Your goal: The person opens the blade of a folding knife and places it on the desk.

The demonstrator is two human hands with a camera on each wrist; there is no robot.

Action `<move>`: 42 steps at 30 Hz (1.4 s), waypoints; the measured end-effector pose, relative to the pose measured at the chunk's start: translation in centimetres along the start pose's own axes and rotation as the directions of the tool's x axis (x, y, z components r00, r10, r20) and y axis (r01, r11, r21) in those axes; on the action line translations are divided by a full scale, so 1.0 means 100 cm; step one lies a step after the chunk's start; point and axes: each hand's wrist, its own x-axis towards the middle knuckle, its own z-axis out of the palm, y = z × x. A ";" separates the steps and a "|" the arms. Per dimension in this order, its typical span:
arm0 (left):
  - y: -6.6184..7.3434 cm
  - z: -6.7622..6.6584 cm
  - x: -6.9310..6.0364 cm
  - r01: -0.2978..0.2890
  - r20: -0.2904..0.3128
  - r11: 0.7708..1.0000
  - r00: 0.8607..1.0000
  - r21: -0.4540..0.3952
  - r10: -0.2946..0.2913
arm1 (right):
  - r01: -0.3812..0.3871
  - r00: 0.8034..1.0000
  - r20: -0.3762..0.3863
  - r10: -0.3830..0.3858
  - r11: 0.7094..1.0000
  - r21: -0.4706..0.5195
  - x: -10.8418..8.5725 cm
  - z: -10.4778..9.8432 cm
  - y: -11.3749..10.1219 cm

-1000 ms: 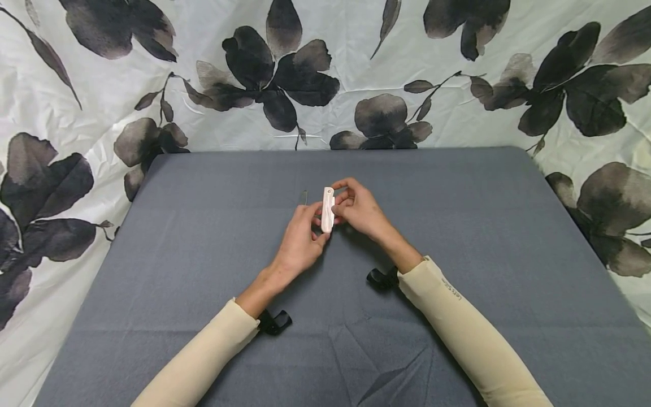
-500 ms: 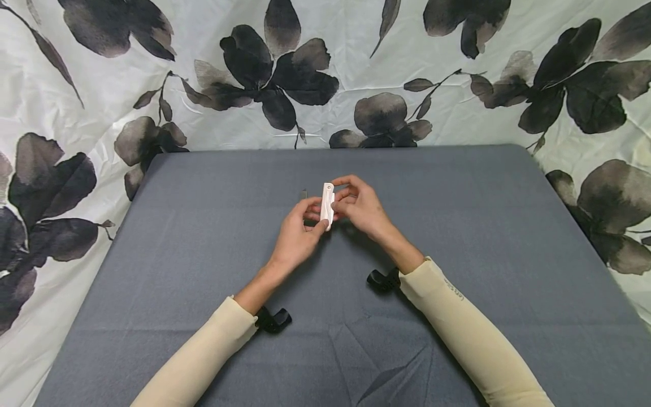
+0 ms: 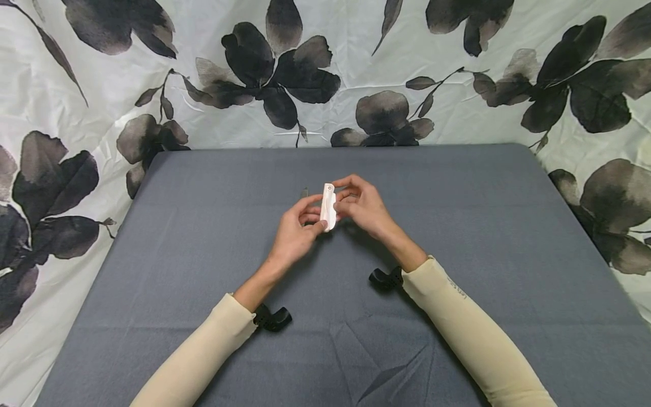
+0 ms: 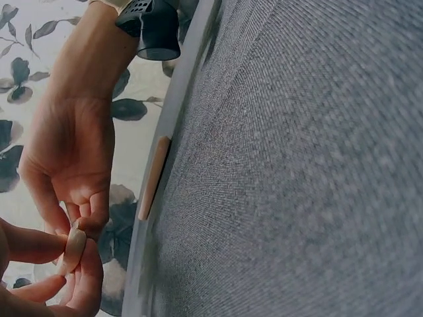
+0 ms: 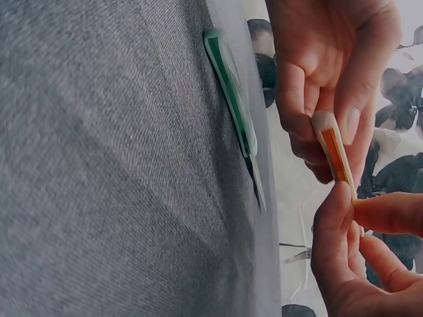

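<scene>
A pale pink folding knife stands nearly upright between the two hands, above the grey cloth. Its round rivet is at the top, and a white strip shows along its right edge. The left hand holds the lower end, thumb on the front and fingers behind. With thumb and fingertips, the right hand pinches the right edge. An orange strip inside the folding knife appears in the right wrist view. That view also has a green-handled knife lying on the cloth, its blade out.
Grey cloth covers the table, creased near the front. A flower-printed sheet hangs behind. Just past the left hand, a small thin tip shows. A tan strip lies by the table edge in the left wrist view.
Both hands have risen slightly with the folding knife. The left thumb has moved onto the knife's lower front, and the left fingers reach out straighter behind it.
</scene>
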 end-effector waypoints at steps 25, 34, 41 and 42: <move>-0.004 -0.002 -0.005 0.003 0.009 1.000 1.000 -0.009 -0.002 | -0.068 0.993 0.094 0.068 0.998 -0.010 -0.002 -0.014 0.005; -0.005 0.000 -0.004 0.005 -0.032 0.997 0.999 -0.079 -0.008 | -0.082 0.987 0.129 0.096 0.991 -0.108 -0.006 -0.015 0.004; -0.005 0.000 -0.004 -0.007 -0.047 0.995 0.999 -0.103 0.002 | -0.046 0.983 0.170 0.065 0.993 -0.113 -0.008 -0.014 0.005; -0.005 0.000 -0.004 -0.005 -0.045 0.995 0.999 -0.101 0.001 | -0.040 0.983 0.172 0.060 0.992 -0.116 -0.008 -0.014 0.005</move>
